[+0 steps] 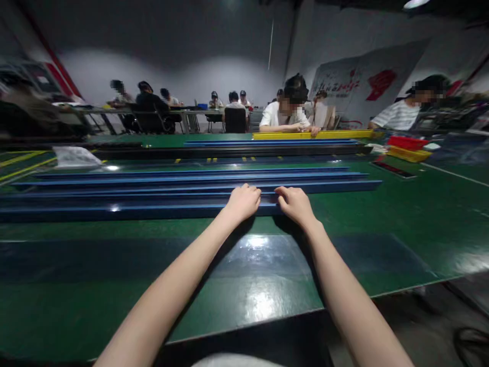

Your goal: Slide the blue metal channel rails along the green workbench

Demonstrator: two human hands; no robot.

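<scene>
A long blue channel strip lies across the table in front of me, its right end between and under my hands. My left hand is closed over the strip near that end, its fingers curled over the far side. Just to the right, my right hand grips the strip's end with thumb and fingers bent. A narrow gap separates the two hands. Behind them lie several more blue strips, parallel to the first. My fingertips are partly hidden by the hands themselves.
The green table carries a clear sheet near me. Farther back are a dark rail, a yellow strip handled by a person opposite, a plastic bag, a phone, and red and yellow trays. Other people sit behind.
</scene>
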